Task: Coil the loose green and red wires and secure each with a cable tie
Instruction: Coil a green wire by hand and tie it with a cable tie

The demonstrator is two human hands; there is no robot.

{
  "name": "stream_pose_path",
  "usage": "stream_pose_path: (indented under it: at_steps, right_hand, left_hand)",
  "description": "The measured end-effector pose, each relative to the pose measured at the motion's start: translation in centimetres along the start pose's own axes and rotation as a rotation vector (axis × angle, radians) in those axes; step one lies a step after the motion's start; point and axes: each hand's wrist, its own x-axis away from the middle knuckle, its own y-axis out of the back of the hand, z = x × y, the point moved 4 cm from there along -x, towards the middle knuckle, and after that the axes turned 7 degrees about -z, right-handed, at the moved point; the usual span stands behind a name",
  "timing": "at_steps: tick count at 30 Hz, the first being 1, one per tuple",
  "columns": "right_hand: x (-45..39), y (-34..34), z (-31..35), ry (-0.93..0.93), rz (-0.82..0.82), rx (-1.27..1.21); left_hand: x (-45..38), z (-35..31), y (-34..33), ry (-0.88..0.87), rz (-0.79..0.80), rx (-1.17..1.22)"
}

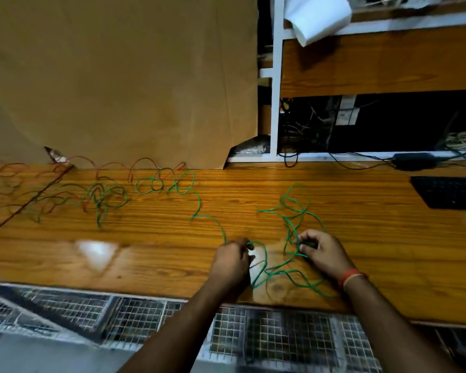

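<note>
Green wire (199,203) — loose, tangled loops — pinched by left hand (233,258) and right hand (322,251).

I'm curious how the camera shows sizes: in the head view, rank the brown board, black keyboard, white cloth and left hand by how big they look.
1. brown board
2. black keyboard, cut off by the frame's edge, and white cloth: look alike
3. left hand, though nearest the camera

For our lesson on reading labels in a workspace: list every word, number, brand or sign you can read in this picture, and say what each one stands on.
No text can be read in this picture.
White label stickers on the dark computer case under the shelf: printed, but too small and blurred to read.
Black keyboard at the right of the wooden table: key legends too dark to make out.
Green wire, left hand, right hand: no markings visible.
</note>
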Motion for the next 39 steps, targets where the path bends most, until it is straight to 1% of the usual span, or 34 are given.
stream_pose_path:
  at_steps: [3,6,7,9,10,11,12,15,16,18,19,21,22,24,27,31,33,36,39]
  right_hand:
    - [3.8,-1.1,2.6,-0.014,0.062,0.006]
    - [8.6,-3.1,5.3,-0.035,0.172,0.006]
    - [10.1,-3.8,6.2,-0.03,0.208,0.015]
    - [12.9,-5.0,7.2,-0.021,0.259,0.009]
    - [14.2,-5.5,7.6,-0.011,0.275,0.012]
    - [15.5,-5.9,8.3,0.0,0.282,0.03]
    - [16.8,-6.1,9.3,0.008,0.283,0.034]
    - [19.5,-6.5,12.9,0.023,0.244,-0.055]
    - [20.2,-6.8,14.0,0.027,0.24,-0.103]
    - [21.2,-7.3,16.3,0.053,0.242,-0.178]
    - [21.6,-7.6,17.3,0.072,0.244,-0.193]
    - [22.3,-8.1,19.1,0.103,0.242,-0.185]
    - [22.6,-8.4,19.9,0.12,0.238,-0.175]
    - [23.2,-8.8,21.5,0.159,0.229,-0.165]
    - [24.2,-9.3,23.1,0.205,0.227,-0.165]
    - [25.0,-9.3,24.3,0.239,0.236,-0.12]
    - [25.1,-9.1,24.6,0.251,0.239,-0.094]
    - [25.1,-8.9,25.1,0.275,0.267,-0.021]
    - [25.3,-9.5,25.4,0.311,0.302,0.04]
  left_hand:
    - [4.1,0.9,1.1,-0.05,0.1,0.148]
    - [9.2,2.8,2.5,-0.101,0.24,0.265]
    - [11.1,3.7,2.8,-0.094,0.296,0.366]
    - [14.9,6.1,3.0,0.065,0.436,0.613]
    - [16.8,7.5,3.0,0.131,0.504,0.633]
    - [18.8,8.8,3.0,0.172,0.57,0.614]
    - [20.6,10.0,3.1,0.163,0.624,0.522]
    - [24.0,12.8,4.3,-0.028,0.748,0.151]
    - [24.5,13.4,4.8,-0.06,0.766,0.081]
    - [24.7,13.8,6.0,-0.066,0.699,0.048]
    - [24.4,13.6,6.9,-0.057,0.618,0.047]
    - [23.5,13.2,8.9,-0.031,0.407,0.077]
    - [23.2,12.9,10.0,-0.023,0.314,0.128]
    - [22.8,12.0,12.0,-0.027,0.175,0.302]
    - [22.8,10.5,14.0,-0.038,0.049,0.558]
    - [23.2,8.6,15.0,-0.069,-0.018,0.761]
    - [23.4,7.8,15.2,-0.108,-0.03,0.763]
    - [23.5,7.1,15.5,-0.166,-0.047,0.682]
    - [23.9,6.4,15.4,-0.206,0.012,0.688]
